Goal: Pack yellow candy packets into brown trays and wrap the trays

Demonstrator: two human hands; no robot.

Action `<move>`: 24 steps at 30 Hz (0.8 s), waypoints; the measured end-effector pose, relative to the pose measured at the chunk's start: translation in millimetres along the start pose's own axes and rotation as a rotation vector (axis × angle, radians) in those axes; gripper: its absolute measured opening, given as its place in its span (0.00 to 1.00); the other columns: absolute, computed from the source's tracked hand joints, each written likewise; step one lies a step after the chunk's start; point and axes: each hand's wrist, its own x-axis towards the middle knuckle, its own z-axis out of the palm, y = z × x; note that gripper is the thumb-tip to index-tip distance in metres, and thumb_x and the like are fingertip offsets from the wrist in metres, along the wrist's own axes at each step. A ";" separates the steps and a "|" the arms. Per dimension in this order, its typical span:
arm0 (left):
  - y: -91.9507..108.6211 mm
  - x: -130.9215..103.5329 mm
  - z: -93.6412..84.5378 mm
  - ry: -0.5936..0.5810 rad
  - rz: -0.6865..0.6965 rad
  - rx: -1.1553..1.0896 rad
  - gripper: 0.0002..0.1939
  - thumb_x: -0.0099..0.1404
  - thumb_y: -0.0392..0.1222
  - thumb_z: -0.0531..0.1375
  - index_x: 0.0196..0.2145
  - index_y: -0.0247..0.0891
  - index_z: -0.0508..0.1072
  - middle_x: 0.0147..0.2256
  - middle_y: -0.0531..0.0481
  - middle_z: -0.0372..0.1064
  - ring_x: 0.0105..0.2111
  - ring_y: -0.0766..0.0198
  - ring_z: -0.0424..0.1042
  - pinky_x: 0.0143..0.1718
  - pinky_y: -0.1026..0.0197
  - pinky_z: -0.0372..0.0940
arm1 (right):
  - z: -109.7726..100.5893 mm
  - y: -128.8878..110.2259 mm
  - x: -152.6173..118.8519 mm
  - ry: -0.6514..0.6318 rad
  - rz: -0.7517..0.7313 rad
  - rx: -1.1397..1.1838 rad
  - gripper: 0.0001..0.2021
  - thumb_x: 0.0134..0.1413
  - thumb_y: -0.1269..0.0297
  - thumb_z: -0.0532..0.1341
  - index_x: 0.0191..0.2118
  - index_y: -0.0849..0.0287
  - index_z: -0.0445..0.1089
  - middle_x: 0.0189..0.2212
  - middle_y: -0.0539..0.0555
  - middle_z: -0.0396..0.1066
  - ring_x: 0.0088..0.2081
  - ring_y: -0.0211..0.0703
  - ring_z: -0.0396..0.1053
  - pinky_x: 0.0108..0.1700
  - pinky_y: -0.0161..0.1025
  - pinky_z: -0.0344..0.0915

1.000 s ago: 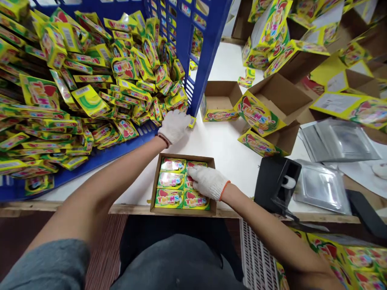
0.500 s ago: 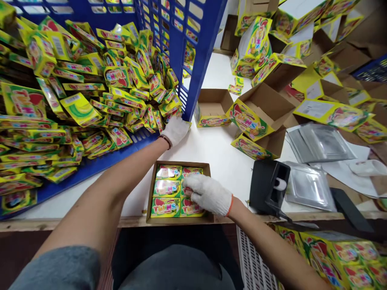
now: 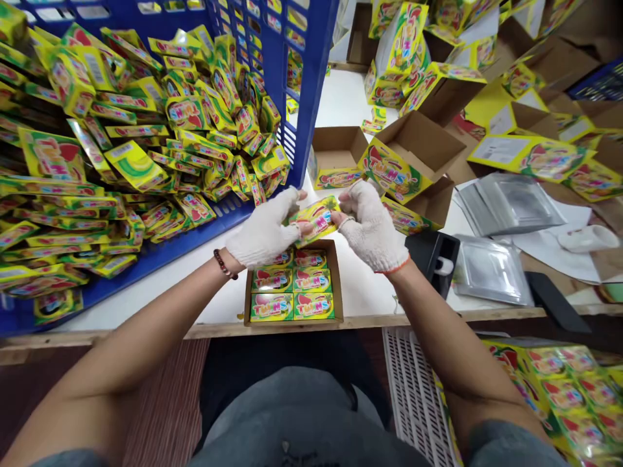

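Between my two hands is a small yellow-green candy box [image 3: 317, 219] printed with fruit, held above the table. My left hand [image 3: 267, 227], in a white glove with bare fingertips, grips its left end. My right hand [image 3: 372, 227], gloved alike, pinches its right end. Just below them a shallow brown cardboard tray [image 3: 339, 285] sits at the table's front edge. Rows of the same small boxes [image 3: 272, 306] lie flat in it, face up; my hands partly cover its far end.
On the left a blue plastic crate [image 3: 304, 97] holds a heap of small boxes [image 3: 185, 149]. Open printed cartons [image 3: 413, 155] pile up at the back right. A black tape dispenser [image 3: 433, 256] and clear plastic sheets [image 3: 491, 269] lie at right. A white basket [image 3: 418, 389] stands below the table edge.
My left hand has come away from the crate's corner and my right hand has risen from the tray. Both now hold one candy box over the tray's far end.
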 end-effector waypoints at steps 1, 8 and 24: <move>-1.5 -6.1 2.1 -0.013 -0.054 -0.078 0.21 0.65 0.45 0.58 0.53 0.35 0.68 0.45 0.49 0.73 0.43 0.61 0.71 0.46 0.57 0.66 | 2.1 -0.9 -5.2 -0.007 0.027 -0.005 0.16 0.64 0.63 0.49 0.55 0.59 0.54 0.38 0.53 0.67 0.35 0.42 0.68 0.38 0.39 0.66; -15.3 -30.3 13.3 -0.158 -0.142 -0.307 0.17 0.64 0.47 0.57 0.47 0.34 0.72 0.41 0.47 0.75 0.39 0.61 0.72 0.41 0.59 0.67 | -1.4 -20.3 -28.7 -0.262 -0.312 -0.565 0.17 0.55 0.69 0.57 0.51 0.59 0.67 0.48 0.62 0.67 0.47 0.53 0.65 0.43 0.43 0.59; -21.6 -71.9 54.5 -0.280 0.037 0.678 0.10 0.66 0.37 0.56 0.42 0.31 0.74 0.42 0.36 0.74 0.44 0.48 0.73 0.47 0.49 0.65 | 46.5 1.2 -39.8 -0.501 -0.241 -0.852 0.15 0.64 0.71 0.51 0.52 0.63 0.69 0.53 0.67 0.70 0.49 0.55 0.67 0.48 0.49 0.61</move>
